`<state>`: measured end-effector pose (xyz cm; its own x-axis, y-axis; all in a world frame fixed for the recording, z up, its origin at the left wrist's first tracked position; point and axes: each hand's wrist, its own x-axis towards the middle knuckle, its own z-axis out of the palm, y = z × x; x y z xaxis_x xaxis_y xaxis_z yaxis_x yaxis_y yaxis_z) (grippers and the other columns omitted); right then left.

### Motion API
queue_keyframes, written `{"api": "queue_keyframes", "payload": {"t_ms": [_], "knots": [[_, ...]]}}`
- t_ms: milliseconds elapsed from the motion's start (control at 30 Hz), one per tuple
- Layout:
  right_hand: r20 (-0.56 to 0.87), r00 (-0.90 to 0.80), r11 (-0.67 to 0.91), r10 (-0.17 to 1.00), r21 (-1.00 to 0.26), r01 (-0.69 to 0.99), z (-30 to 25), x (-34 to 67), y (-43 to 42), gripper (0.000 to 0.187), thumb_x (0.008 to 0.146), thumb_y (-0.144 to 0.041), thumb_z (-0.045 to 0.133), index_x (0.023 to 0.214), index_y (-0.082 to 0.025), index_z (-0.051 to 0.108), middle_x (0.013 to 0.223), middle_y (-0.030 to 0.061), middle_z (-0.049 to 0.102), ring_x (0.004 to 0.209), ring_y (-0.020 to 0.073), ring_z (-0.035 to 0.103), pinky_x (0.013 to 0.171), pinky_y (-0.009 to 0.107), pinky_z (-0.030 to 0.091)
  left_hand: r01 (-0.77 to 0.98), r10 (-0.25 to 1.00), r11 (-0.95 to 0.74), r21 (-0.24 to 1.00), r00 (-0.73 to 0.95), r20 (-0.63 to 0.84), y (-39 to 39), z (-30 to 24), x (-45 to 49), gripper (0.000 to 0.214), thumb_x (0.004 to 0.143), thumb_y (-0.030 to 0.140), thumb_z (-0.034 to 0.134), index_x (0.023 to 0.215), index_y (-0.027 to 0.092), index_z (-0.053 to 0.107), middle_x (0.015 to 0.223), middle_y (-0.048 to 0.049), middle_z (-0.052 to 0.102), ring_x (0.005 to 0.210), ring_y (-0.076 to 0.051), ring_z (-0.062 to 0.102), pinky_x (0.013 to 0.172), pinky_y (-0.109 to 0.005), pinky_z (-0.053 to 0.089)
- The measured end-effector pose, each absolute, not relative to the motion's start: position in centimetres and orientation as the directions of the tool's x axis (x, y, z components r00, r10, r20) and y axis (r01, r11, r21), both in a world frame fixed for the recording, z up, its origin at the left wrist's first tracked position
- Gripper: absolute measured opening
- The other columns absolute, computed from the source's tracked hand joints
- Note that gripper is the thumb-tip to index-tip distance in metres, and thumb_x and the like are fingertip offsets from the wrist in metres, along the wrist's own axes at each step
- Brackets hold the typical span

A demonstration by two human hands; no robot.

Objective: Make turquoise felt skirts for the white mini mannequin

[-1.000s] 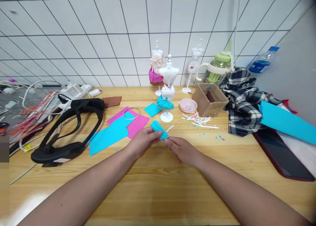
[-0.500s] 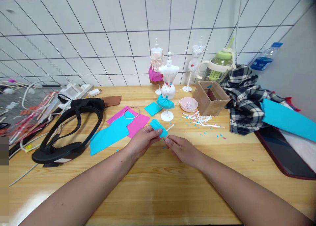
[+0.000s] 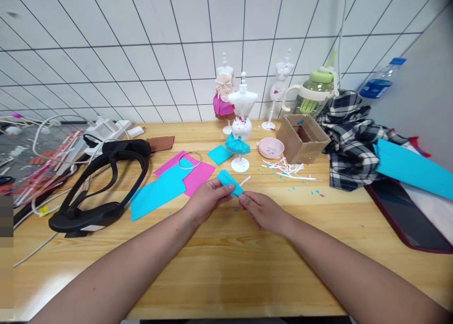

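A small folded piece of blue paper [image 3: 229,180] is pinched between the thumb and fingers of my left hand [image 3: 209,199], above the wooden table. My right hand [image 3: 260,210] is closed at the paper's lower right end, thumb on top, its other fingertips mostly hidden. Just beyond the hands stands a white mini mannequin [image 3: 242,104] with a gathered blue skirt piece [image 3: 237,145] low on its stand. A short white strip [image 3: 245,180] lies beside the held paper. Left of the mannequin is a flat blue square [image 3: 220,154].
Blue sheets [image 3: 159,192] and pink sheets [image 3: 200,177] lie left under a metal ring [image 3: 190,160]. A black headset strap [image 3: 106,187] is further left. Right are a pink bowl [image 3: 271,148], paper scraps [image 3: 290,168], a cardboard box [image 3: 302,140] and a plaid cloth [image 3: 348,135].
My right hand's fingertips have shifted slightly up, closing on the lower end of the blue paper. My left hand keeps its hold. The whole view has shifted slightly.
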<state>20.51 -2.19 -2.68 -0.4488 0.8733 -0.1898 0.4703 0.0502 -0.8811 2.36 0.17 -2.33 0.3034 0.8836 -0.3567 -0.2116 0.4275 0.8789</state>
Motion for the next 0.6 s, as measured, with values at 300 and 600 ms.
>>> {"api": "queue_keyframes", "payload": {"t_ms": [300,600], "knots": [[-0.176,-0.460,0.078,0.870,-0.873,0.481,-2.45,20.55,-2.07,0.035,0.096,-0.044,0.032,0.070,-0.022,0.044,0.057,-0.0038,0.043,0.057,0.0137,0.046,0.057,0.026,0.037,-0.214,0.882,0.427,0.879,0.313,-0.352,0.26,-2.50,2.27,0.025,0.064,0.032,0.082,0.081,0.017,0.071,0.087,-0.0035,0.072,0.086,-0.017,0.063,0.092,-0.035,0.044],[-0.187,-0.486,0.083,0.854,-0.872,0.482,-2.56,20.53,-2.00,0.035,0.095,-0.042,0.033,0.068,-0.022,0.041,0.054,-0.0049,0.041,0.050,0.0117,0.042,0.050,0.024,0.032,-0.220,0.882,0.429,0.876,0.312,-0.353,0.33,-2.58,2.28,0.023,0.066,0.030,0.081,0.081,0.016,0.071,0.084,-0.0027,0.071,0.083,-0.015,0.064,0.089,-0.032,0.045]]}}
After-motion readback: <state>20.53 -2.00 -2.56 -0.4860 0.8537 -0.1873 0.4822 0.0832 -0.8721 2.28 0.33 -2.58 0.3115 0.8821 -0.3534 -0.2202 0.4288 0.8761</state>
